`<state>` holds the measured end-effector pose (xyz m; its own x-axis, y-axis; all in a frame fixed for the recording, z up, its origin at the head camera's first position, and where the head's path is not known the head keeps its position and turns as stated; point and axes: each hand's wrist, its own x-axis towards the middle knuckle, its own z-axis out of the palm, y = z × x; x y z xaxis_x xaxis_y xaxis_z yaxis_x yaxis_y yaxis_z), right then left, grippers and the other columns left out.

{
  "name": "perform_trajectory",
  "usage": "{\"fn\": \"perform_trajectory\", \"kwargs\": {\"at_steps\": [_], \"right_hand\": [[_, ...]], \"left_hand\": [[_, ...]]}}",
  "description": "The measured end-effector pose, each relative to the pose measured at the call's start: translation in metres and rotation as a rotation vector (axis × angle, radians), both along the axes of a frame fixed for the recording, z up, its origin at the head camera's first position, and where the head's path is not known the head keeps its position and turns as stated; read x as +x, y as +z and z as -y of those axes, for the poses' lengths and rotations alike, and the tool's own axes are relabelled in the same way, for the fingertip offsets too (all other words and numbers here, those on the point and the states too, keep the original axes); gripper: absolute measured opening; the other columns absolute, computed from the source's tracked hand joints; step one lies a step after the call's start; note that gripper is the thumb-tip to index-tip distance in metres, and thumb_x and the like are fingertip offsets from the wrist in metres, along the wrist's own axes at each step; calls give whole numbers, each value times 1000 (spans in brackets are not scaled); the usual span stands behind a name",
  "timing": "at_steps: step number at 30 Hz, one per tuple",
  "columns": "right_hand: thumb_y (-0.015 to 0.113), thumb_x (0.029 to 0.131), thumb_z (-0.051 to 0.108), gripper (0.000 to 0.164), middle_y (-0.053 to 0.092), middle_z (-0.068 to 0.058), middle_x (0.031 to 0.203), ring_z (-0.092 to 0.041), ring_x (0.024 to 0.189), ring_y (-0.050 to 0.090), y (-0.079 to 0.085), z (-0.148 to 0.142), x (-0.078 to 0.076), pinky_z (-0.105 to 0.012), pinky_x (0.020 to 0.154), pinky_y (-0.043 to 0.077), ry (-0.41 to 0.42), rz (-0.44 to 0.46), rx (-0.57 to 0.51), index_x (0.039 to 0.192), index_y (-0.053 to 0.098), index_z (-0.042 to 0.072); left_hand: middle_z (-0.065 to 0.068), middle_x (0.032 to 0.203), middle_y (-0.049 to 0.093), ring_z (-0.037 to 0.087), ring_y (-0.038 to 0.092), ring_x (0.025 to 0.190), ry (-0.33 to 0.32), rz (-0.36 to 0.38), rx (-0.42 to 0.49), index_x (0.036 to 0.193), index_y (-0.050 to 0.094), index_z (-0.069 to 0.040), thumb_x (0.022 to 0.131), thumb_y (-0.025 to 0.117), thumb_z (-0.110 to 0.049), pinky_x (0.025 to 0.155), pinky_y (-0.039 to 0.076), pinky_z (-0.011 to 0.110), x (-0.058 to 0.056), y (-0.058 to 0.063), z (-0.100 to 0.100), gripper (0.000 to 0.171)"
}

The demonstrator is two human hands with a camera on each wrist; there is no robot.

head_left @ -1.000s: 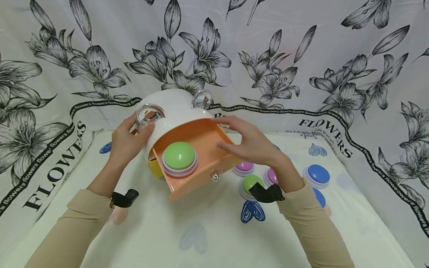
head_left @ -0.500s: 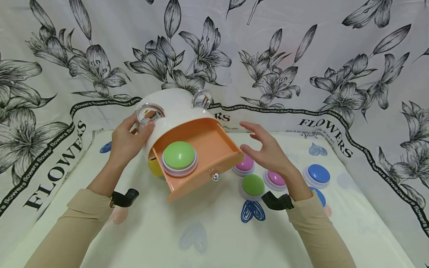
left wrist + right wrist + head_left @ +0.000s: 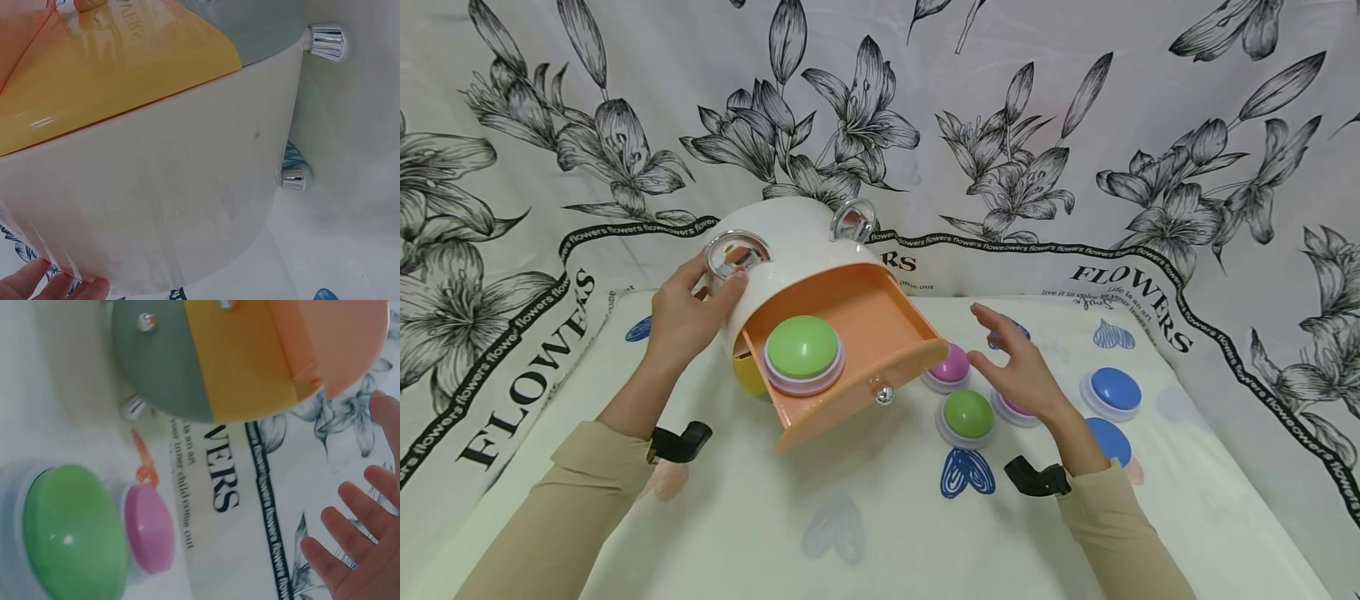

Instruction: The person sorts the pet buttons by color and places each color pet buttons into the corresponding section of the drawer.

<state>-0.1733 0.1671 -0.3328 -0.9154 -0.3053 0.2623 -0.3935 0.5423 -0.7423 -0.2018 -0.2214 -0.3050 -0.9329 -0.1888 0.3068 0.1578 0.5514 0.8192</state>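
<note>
A white rounded drawer cabinet [image 3: 790,229] with two shiny ring-shaped ears stands at mid-left in the head view. Its orange top drawer [image 3: 868,325] is pulled out, and inside at the left sits a green push button [image 3: 803,348] with a pale base. Thumb and fingers of my left hand [image 3: 688,317] grip the cabinet at its left ear [image 3: 736,252]. In the left wrist view, those fingertips [image 3: 94,289] touch the white side. My right hand [image 3: 1021,371] hovers right of the drawer, fingers spread and holding nothing.
Beneath the orange drawer are a yellow drawer [image 3: 240,369] and a grey-green one [image 3: 159,369]. To the cabinet's right lie another green push button [image 3: 967,415], a pink one [image 3: 951,365] and a blue one [image 3: 1116,388], among others. A flower-print cloth [image 3: 925,125] hangs behind.
My right hand has moved from over the orange drawer's right side outward to the right, coming away from it. The left hand, cabinet and green push button in the drawer stay in place.
</note>
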Motion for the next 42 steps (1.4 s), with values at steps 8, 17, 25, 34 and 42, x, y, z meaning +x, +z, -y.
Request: {"fn": "perform_trajectory", "kwargs": {"at_steps": [8, 17, 25, 34, 42], "right_hand": [[61, 89, 14, 64, 32, -11, 147, -31, 134, 30, -43, -20, -1, -50, 106, 32, -17, 125, -14, 144, 28, 8], [63, 88, 23, 68, 32, -6, 148, -29, 135, 31, -92, -33, 2, -47, 104, 35, -17, 187, 13, 145, 27, 17], [65, 85, 32, 71, 35, -8, 146, -31, 132, 35, -110, -31, 10, -47, 103, 36, -30, 194, 65, 144, 30, 11], [67, 82, 38, 77, 39, -14, 143, -33, 127, 41, -122, -29, 15, -47, 100, 40, -50, 196, 147, 143, 32, 7], [70, 81, 37, 80, 42, -19, 139, -34, 125, 44, -130, -31, 16, -45, 101, 39, -59, 175, 197, 141, 32, 0]], "left_hand": [[10, 140, 43, 25, 34, 133, 4, 1, 1, 135, 48, -12, 86, 59, -43, 104, 35, 49, 0, -1, 0, 59], [10, 141, 42, 25, 33, 133, 2, 1, 6, 135, 47, -13, 86, 59, -43, 104, 35, 49, 0, -1, 0, 59], [9, 141, 42, 24, 33, 133, 9, 5, 4, 135, 47, -13, 86, 58, -44, 103, 36, 48, -1, -2, 0, 59], [10, 141, 42, 24, 33, 133, 10, 7, 0, 134, 49, -14, 86, 58, -45, 104, 35, 49, -2, -2, 0, 59], [9, 141, 43, 24, 34, 133, 5, 7, -4, 134, 49, -13, 86, 57, -45, 104, 35, 49, -1, -2, 0, 58]]}}
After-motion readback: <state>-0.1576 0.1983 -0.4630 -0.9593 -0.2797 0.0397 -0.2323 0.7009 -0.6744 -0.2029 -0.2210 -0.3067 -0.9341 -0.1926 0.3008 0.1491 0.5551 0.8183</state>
